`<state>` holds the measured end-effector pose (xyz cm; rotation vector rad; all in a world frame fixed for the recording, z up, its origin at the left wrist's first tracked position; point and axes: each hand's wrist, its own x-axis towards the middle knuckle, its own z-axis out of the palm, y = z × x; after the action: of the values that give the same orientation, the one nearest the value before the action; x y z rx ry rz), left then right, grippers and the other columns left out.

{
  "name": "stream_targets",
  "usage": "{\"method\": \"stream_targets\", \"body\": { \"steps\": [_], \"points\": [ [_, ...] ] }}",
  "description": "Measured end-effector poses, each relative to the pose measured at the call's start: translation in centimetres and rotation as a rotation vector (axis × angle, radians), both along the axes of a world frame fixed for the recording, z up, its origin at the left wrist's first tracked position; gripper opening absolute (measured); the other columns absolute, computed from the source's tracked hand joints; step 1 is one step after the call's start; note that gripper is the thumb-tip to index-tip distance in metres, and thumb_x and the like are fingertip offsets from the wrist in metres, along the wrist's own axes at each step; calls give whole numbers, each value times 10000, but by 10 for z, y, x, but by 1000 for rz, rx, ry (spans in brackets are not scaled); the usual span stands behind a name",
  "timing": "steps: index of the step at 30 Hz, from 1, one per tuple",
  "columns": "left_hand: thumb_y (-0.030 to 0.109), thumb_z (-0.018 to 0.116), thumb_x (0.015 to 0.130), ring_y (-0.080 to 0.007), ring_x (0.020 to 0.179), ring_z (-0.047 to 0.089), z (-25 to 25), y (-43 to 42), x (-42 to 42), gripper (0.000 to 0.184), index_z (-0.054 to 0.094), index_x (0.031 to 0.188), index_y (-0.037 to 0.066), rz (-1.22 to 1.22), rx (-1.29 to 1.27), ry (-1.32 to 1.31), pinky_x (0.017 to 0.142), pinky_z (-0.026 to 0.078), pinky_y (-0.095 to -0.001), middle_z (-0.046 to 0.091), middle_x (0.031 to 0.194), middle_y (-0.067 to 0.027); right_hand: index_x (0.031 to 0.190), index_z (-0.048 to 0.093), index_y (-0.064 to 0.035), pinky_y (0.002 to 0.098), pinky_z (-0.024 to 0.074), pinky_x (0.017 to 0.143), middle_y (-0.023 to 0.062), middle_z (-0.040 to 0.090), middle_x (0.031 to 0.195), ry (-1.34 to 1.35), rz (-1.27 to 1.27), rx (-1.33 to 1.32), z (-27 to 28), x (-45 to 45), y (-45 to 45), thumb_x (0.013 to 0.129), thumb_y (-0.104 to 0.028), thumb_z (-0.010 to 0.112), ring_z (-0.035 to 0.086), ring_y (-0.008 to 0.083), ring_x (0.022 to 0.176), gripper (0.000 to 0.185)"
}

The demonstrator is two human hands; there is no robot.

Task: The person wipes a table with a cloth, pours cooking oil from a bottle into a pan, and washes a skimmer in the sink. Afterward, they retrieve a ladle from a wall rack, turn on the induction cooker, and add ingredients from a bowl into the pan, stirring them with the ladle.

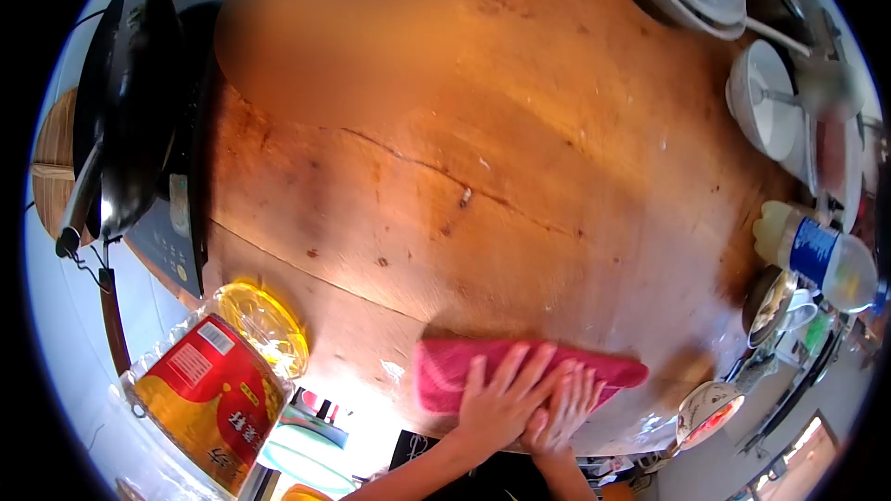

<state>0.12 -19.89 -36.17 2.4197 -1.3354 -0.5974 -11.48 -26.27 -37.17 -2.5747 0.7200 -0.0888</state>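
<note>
Two hands are meeting over the pink cloth [445, 373], which is lying beneath them on the wooden table [390, 232]. From afar I am seeing the left hand [501, 399] spreading its fingers, probably keeping the fabric flat; the right hand [564, 406] is touching it, but I cannot tell whether it is gripping. Left of them, a jar [212, 390] is sitting beside a yellow lid [295, 339]; farther right, a bottle [815, 249] is lying, perhaps within easy reach.

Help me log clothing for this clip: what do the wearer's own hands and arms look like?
The left hand and right hand are ungloved, and I can make out no rings, watch or markings. Neither the left forearm nor the right forearm shows a sleeve where it is in view.
</note>
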Motion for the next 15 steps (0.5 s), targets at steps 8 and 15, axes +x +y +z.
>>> {"method": "stream_targets", "body": {
  "steps": [8,15],
  "points": [
    [298,485,860,-231,1366,318,-7,-135,116,349,603,1168,183,-273,-401,143,1127,198,-474,423,1428,-43,1442,264,31,450,146,1139,193,276,1501,47,-613,-135,1,120,-80,999,-430,196,240,343,1393,643],
    [262,571,806,-233,1309,393,-23,-214,168,185,693,912,172,-509,-611,84,1128,225,-459,551,1292,-48,1438,294,-10,406,207,1124,163,309,1486,-159,-1023,-99,-8,191,-114,1020,-376,255,291,308,1370,557]
  ]
}}
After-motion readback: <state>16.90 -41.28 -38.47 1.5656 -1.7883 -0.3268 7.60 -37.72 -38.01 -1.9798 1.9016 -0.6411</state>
